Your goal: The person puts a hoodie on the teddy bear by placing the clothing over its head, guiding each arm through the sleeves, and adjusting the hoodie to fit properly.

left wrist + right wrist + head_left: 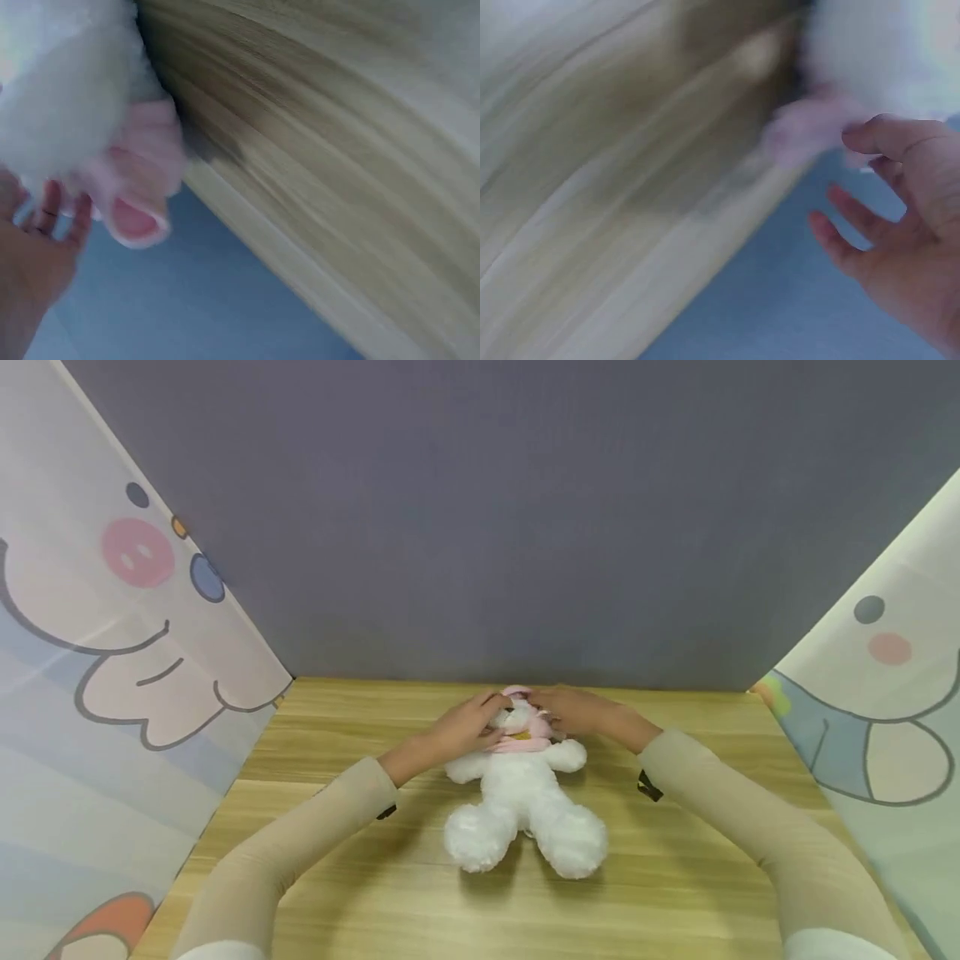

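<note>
A white plush toy lies on the wooden table, its legs toward me and its head at the far side. A small pink garment is bunched around its head and neck, with a yellow patch on it. My left hand grips the garment at the left of the head; in the left wrist view a sleeve-like opening hangs beside the fingers. From the right, my right hand pinches the pink cloth, with the other fingers spread apart. The toy's face is mostly covered.
A grey wall panel rises behind the table's far edge. Printed cartoon sheets stand at the left and right. Dark bands show at both sleeve cuffs.
</note>
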The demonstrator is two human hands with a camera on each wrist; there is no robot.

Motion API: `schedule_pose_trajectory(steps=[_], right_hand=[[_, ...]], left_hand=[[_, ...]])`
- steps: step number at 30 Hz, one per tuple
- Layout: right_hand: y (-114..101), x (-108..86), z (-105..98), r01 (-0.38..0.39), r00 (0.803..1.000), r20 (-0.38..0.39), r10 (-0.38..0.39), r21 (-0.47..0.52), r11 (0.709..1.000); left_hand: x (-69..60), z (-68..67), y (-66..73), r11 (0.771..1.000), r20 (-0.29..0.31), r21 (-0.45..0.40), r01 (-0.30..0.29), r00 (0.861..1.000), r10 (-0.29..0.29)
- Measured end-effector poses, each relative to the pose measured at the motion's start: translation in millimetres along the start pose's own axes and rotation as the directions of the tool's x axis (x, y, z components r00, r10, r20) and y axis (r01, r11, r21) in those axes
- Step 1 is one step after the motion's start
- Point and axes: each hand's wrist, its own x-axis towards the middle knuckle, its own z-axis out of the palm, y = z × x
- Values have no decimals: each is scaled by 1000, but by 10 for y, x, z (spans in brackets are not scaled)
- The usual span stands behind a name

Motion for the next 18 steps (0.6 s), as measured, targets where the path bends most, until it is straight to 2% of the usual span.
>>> schedule_pose_trajectory(steps=[1, 3, 5, 6, 9, 11, 14, 17, 18], right_hand=[[-36, -43, -35, 12, 998, -56, -10, 36, 999], [-118, -137, -85, 45, 984, -176, -37, 40, 998], [-222, -263, -99, 44, 969, -245, -32, 46, 998], [-258, -314, -85, 37, 967, -254, -25, 45, 998], [-308, -418, -24, 37, 982, -189, -24, 67, 997], [-317, -446, 36, 20, 994, -110, -6, 133, 991], [-312, -460, 129, -24, 999, -35, 35, 270, 963], [-291, -474, 218, -23, 999, -37, 38, 348, 937], [-282, -475, 246, -16, 998, -52, 38, 365, 931]], left_hand=[[-40, -18, -20, 997, -27, -83, 5, 1000, -7], [-139, -68, -42, 984, -47, -177, 3, 999, -11], [-250, -100, -24, 981, -33, -194, 0, 999, -6], [-299, -107, -9, 981, -2, -194, 10, 1000, -11], [-383, -101, 22, 977, 120, -198, 79, 991, -56], [-418, -64, 24, 964, 160, -222, 149, 980, -115], [-478, 18, 22, 934, 173, -265, 237, 965, -196], [-544, 95, 45, 910, 160, -301, 284, 956, -246], [-561, 118, 54, 909, 151, -301, 288, 956, -253]])
